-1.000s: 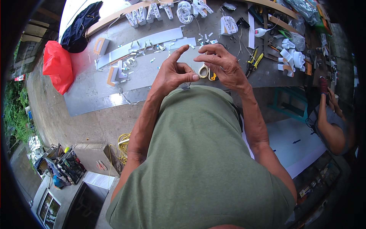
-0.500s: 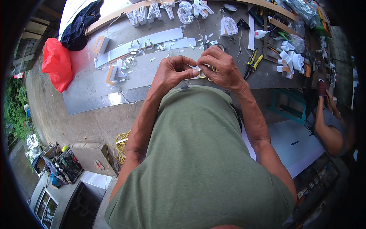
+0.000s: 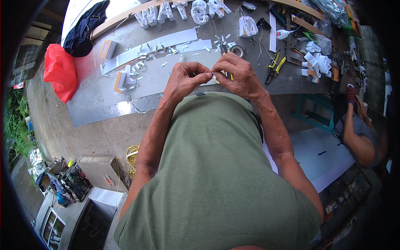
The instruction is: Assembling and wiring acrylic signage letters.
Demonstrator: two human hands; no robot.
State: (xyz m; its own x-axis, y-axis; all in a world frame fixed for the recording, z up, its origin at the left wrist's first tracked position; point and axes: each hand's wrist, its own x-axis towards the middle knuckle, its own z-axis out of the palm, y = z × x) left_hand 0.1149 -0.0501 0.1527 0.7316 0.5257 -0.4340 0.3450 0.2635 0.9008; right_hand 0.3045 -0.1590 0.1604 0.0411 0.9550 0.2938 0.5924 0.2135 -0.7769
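Note:
Over the near edge of the work table, my left hand (image 3: 186,80) is closed, thumb and forefinger pinched together. My right hand (image 3: 239,77) is closed in a pinch too, its fingertips meeting those of the left. A tiny pale piece (image 3: 214,76) shows between the fingertips, too small to name. Behind my right hand lies a roll of tape (image 3: 238,51), and a tool with a yellow part (image 3: 231,76) is mostly hidden by that hand. To the right are yellow-handled pliers (image 3: 275,68). Small white clips or scraps (image 3: 163,64) are scattered beyond my left hand.
White block letters (image 3: 179,11) stand along the table's far side. Long white strips (image 3: 152,48) lie at left, near a red bag (image 3: 60,73) and dark cloth (image 3: 85,29). White curved pieces (image 3: 317,62) are piled at right. Another person (image 3: 358,139) is at the far right.
My fingertips have drawn closer together, and the right hand has shifted slightly left. The tape roll shows more fully. The whole view has moved slightly.

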